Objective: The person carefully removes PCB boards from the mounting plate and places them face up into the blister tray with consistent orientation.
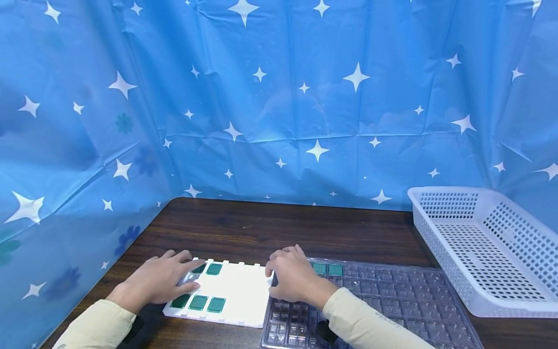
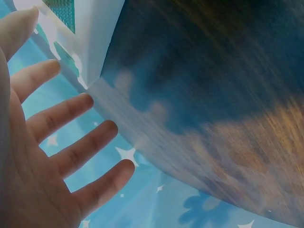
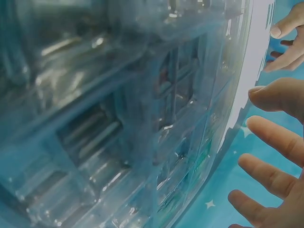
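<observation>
A white flat holder (image 1: 246, 293) with notched edges lies on the table, with several green circuit boards (image 1: 216, 305) set on its left part. My left hand (image 1: 159, 278) is over the holder's left end, its thumb and index finger reaching over the boards there and partly covering them. In the left wrist view, the left fingers (image 2: 71, 111) are spread and hold nothing. At the holder's right end, my right hand (image 1: 294, 274) hovers where it meets a clear plastic compartment tray (image 1: 401, 293). The right fingers (image 3: 270, 175) look apart and empty in the right wrist view.
Two green circuit boards (image 1: 335, 270) sit in the tray's far row, beside the right hand. A white perforated basket (image 1: 440, 261) stands on the right of the dark wooden table (image 1: 279, 218). Blue star-patterned sheeting (image 1: 287, 111) hangs behind and to the left.
</observation>
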`<state>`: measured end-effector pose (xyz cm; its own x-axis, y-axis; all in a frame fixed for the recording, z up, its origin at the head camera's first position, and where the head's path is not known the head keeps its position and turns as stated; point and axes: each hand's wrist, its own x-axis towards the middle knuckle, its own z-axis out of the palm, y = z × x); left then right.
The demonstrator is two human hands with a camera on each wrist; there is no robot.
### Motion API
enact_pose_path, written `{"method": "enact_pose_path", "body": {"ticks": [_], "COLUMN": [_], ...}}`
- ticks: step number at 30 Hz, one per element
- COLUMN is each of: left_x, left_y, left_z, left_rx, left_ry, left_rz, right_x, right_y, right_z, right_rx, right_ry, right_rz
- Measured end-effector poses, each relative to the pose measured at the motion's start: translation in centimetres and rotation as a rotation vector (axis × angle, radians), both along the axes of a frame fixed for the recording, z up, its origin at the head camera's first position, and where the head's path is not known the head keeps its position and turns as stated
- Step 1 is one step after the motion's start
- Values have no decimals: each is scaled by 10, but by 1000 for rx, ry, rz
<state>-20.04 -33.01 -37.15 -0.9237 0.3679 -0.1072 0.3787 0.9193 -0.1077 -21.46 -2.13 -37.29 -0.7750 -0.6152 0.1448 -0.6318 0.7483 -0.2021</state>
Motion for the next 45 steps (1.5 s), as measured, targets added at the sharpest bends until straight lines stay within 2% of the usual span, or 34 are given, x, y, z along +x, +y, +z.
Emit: {"method": "enact_pose_path", "body": {"ticks": [22, 39, 45], "left_x": [-1, 0, -2], "left_y": [-10, -13, -15], "left_z": [-2, -4, -5], "left_rx": [-53, -40, -50], "left_ry": [14, 25, 13], "left_rz": [63, 60, 68], "right_x": [4, 7, 12], "right_y": [-12, -24, -37], "right_z": [-1, -1, -1], "right_rx": [30, 18, -4], "right_ry": [-23, -15, -10], "right_rz": [22, 42, 86]}}
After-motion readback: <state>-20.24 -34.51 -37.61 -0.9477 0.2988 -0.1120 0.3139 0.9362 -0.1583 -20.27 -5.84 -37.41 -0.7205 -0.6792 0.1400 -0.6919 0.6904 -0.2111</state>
